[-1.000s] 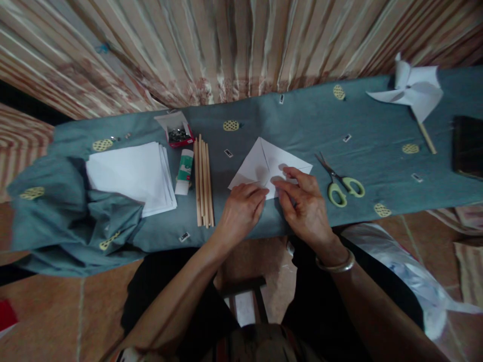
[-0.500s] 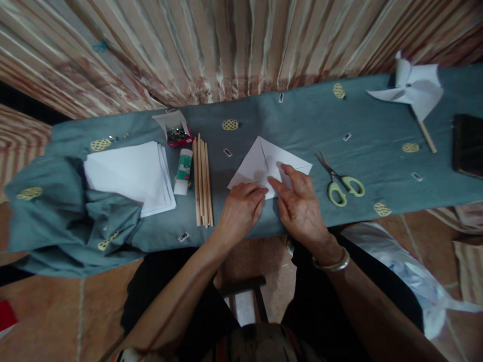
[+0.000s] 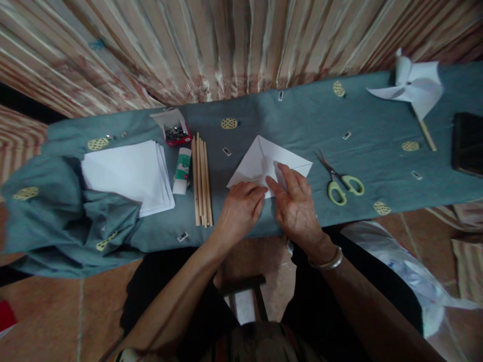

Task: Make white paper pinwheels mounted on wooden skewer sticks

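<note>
A square sheet of white paper [image 3: 252, 163] with slit or crease lines running in from its corners lies in front of me. At its near left edge, my left hand [image 3: 241, 208] has its fingers closed together on the paper, thumb against the index finger. My right hand [image 3: 297, 206] rests on the near right part of the sheet, fingers spread and thumb tip close to the paper's middle. The green-handled scissors [image 3: 339, 183] lie just right of the paper, blades pointing away.
Left of the paper lie wooden sticks [image 3: 202, 181], a glue stick [image 3: 182, 171], an opened box of metal pins [image 3: 175, 131] and stacked white paper [image 3: 124, 173]. A white paper pinwheel [image 3: 422, 83] and a dark device [image 3: 468, 143] are at the right on the green cloth [image 3: 294, 115].
My right hand has shifted slightly left and its fingers have moved a little on the paper. My left hand stays at the sheet's near edge.
</note>
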A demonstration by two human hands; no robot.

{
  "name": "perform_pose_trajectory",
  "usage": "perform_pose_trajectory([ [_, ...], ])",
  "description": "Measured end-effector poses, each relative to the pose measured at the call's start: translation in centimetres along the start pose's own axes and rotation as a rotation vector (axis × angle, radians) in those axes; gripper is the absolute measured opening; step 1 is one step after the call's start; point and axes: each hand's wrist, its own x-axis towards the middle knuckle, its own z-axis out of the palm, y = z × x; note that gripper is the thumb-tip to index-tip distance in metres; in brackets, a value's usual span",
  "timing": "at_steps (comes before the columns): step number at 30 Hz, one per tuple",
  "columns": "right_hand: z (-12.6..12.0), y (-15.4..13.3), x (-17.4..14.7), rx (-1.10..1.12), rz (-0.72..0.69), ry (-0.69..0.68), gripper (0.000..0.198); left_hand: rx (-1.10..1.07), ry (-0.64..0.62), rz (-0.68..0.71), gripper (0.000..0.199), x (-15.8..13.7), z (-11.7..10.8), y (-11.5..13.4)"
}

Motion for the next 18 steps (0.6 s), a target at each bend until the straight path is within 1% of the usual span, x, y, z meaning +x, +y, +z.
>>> perform_pose_trajectory([
  [5, 0.4, -0.2, -0.3, -0.050, 0.002, 0.018, 0.043, -0.006, 0.008, -0.011, 0.023, -0.1, -0.1, 0.2],
  [10, 0.8, -0.5, -0.1, -0.070, 0.018, 0.008, 0.038, -0.045, -0.015, -0.039, 0.019, -0.1, -0.3, 0.5],
  [15, 0.4, -0.6, 0.3, -0.004, 0.035, -0.001, 0.039, -0.017, -0.007, -0.008, 0.019, -0.2, 0.0, 0.2],
  [18, -0.5, 0.0, 0.5, 0.123, 0.050, 0.014, 0.044, -0.003, 0.008, 0.011, 0.018, -0.3, 0.2, 0.0],
])
